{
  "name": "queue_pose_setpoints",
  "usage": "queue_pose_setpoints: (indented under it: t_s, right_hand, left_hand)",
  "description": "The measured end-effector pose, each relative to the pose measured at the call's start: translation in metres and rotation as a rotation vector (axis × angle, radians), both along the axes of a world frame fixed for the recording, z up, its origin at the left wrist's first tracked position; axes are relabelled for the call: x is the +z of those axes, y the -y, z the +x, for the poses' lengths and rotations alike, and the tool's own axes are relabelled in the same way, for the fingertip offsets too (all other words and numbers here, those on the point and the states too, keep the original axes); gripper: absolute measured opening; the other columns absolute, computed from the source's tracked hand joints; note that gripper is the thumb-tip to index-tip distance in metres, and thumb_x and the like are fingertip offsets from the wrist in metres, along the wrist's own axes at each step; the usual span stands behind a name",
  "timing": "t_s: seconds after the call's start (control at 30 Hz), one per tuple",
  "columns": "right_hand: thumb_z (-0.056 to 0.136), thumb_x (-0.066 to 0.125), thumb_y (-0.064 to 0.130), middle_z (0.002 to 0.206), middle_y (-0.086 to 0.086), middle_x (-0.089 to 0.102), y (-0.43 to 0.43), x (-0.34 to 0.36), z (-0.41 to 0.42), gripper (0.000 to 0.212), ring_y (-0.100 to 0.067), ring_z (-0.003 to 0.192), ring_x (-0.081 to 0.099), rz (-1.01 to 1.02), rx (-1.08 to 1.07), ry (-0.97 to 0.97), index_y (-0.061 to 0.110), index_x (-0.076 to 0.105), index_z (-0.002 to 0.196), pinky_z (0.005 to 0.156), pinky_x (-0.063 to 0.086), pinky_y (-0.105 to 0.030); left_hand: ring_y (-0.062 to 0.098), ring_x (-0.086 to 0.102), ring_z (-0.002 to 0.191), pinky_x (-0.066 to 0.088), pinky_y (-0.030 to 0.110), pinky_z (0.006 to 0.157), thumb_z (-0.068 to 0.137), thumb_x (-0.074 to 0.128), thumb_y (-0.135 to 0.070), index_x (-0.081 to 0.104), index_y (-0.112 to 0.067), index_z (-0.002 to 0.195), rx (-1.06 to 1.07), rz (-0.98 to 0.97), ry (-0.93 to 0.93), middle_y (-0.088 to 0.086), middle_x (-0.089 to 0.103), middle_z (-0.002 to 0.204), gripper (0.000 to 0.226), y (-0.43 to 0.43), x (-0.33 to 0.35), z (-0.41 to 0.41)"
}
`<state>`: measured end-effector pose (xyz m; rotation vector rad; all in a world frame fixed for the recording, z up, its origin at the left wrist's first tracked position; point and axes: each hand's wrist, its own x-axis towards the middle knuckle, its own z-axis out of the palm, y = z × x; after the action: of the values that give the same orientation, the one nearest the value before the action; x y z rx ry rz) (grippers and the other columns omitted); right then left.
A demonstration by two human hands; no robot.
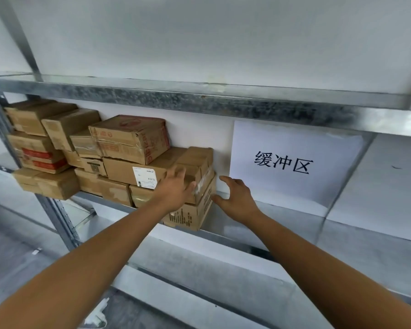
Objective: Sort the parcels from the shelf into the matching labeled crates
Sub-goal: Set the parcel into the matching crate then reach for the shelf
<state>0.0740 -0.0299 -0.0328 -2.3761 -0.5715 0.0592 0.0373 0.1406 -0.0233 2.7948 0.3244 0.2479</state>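
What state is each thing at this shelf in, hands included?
left hand, open, fingers spread on the taped parcel's front.
right hand, open, fingers at the end pile's right side; contact unclear.
taped parcel, sealed, stacked between two others, not lifted.
parcel stack, sealed boxes piled at the shelf's left.
paper sign, upright against the back wall.
shelf, holding the parcels.

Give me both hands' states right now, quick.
Left hand: open, fingers spread over the taped parcel, no grip yet.
Right hand: open, beside that parcel, holding nothing.
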Motion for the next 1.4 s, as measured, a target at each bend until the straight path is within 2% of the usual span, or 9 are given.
queue_pose_setpoints:
  t_s: [0.13,0.3,0.47,0.6,0.87,1.1,1.2,1.3,1.4]
  right_hand:
    - [0.091,0.053,0.035,0.138,-0.013,0.043,-0.028,0.002,0.033,0.054,-0.029,0.126,0.043,0.086,0.019,-0.06,0.025,0.037,0.141,0.104,0.037,-0.036]
    - [0.096,0.046,0.035,0.147,-0.01,0.036,-0.056,0.003,0.049,0.053,-0.027,0.131,0.039,0.171,0.004,-0.17,0.023,0.031,0.145,0.103,0.033,-0.03]
    - [0.098,0.044,0.034,0.147,-0.008,0.038,-0.073,0.004,0.06,0.054,-0.027,0.133,0.039,0.238,-0.029,-0.237,0.021,0.026,0.147,0.105,0.033,-0.032]
    - [0.096,0.048,0.035,0.145,-0.007,0.038,-0.083,0.004,0.061,0.058,-0.027,0.127,0.043,0.275,-0.071,-0.309,0.024,0.023,0.146,0.105,0.041,-0.038]
    - [0.092,0.056,0.027,0.142,-0.004,0.041,-0.069,-0.005,0.047,0.063,-0.022,0.124,0.045,0.399,-0.17,-0.25,0.027,0.024,0.146,0.095,0.044,-0.03]
    - [0.086,0.064,0.028,0.131,0.0,0.044,-0.046,-0.006,0.022,0.069,-0.024,0.118,0.051,0.489,-0.226,-0.197,0.033,0.027,0.143,0.095,0.049,-0.041]
    - [0.086,0.065,0.025,0.124,0.004,0.045,-0.037,-0.001,0.012,0.069,-0.021,0.108,0.054,0.527,-0.245,-0.13,0.037,0.025,0.142,0.087,0.052,-0.036]
    - [0.087,0.064,0.02,0.122,0.006,0.045,-0.029,0.001,0.006,0.072,-0.02,0.107,0.055,0.613,-0.287,-0.113,0.035,0.024,0.144,0.083,0.049,-0.032]
    - [0.087,0.063,0.021,0.129,0.0,0.046,-0.024,0.001,0.003,0.07,-0.024,0.11,0.055,0.634,-0.321,-0.13,0.03,0.025,0.145,0.087,0.049,-0.034]
  left_hand:
    - [0.032,0.034,0.133,0.033,0.041,0.109,0.097,0.038,-0.04,0.026,-0.011,0.146,0.05,-0.119,0.055,0.012,0.019,0.153,0.058,-0.018,0.004,0.026]
    - [0.031,0.026,0.137,0.027,0.04,0.112,0.095,0.044,-0.04,0.031,-0.014,0.145,0.034,-0.139,0.009,0.015,0.028,0.149,0.058,-0.039,0.0,0.05]
    - [0.028,0.032,0.134,0.028,0.034,0.11,0.091,0.053,-0.038,0.034,-0.014,0.143,-0.051,-0.175,-0.025,0.014,0.036,0.145,0.061,-0.056,0.006,0.069]
    - [0.026,0.036,0.132,0.036,0.041,0.107,0.085,0.061,-0.042,0.029,-0.021,0.145,-0.099,-0.329,-0.115,0.009,0.041,0.143,0.071,-0.064,0.007,0.08]
    - [0.021,0.037,0.131,0.034,0.038,0.109,0.09,0.058,-0.028,0.032,-0.018,0.143,-0.192,-0.485,0.023,0.004,0.035,0.144,0.06,-0.046,-0.007,0.071]
    - [0.015,0.045,0.117,0.038,0.032,0.103,0.092,0.056,-0.028,0.034,-0.018,0.142,-0.228,-0.732,0.065,0.0,0.041,0.127,0.056,-0.034,-0.002,0.055]
    - [0.011,0.043,0.112,0.035,0.023,0.099,0.095,0.048,-0.028,0.039,-0.022,0.139,-0.286,-0.826,0.107,-0.004,0.035,0.116,0.045,-0.026,-0.001,0.047]
    - [0.005,0.04,0.112,0.034,0.021,0.099,0.096,0.047,-0.027,0.036,-0.026,0.14,-0.319,-0.891,0.114,-0.006,0.037,0.122,0.046,-0.02,-0.003,0.043]
    - [0.009,0.042,0.122,0.038,0.029,0.103,0.093,0.053,-0.02,0.035,-0.03,0.139,-0.381,-0.929,0.113,-0.007,0.042,0.132,0.05,-0.017,-0.008,0.04]
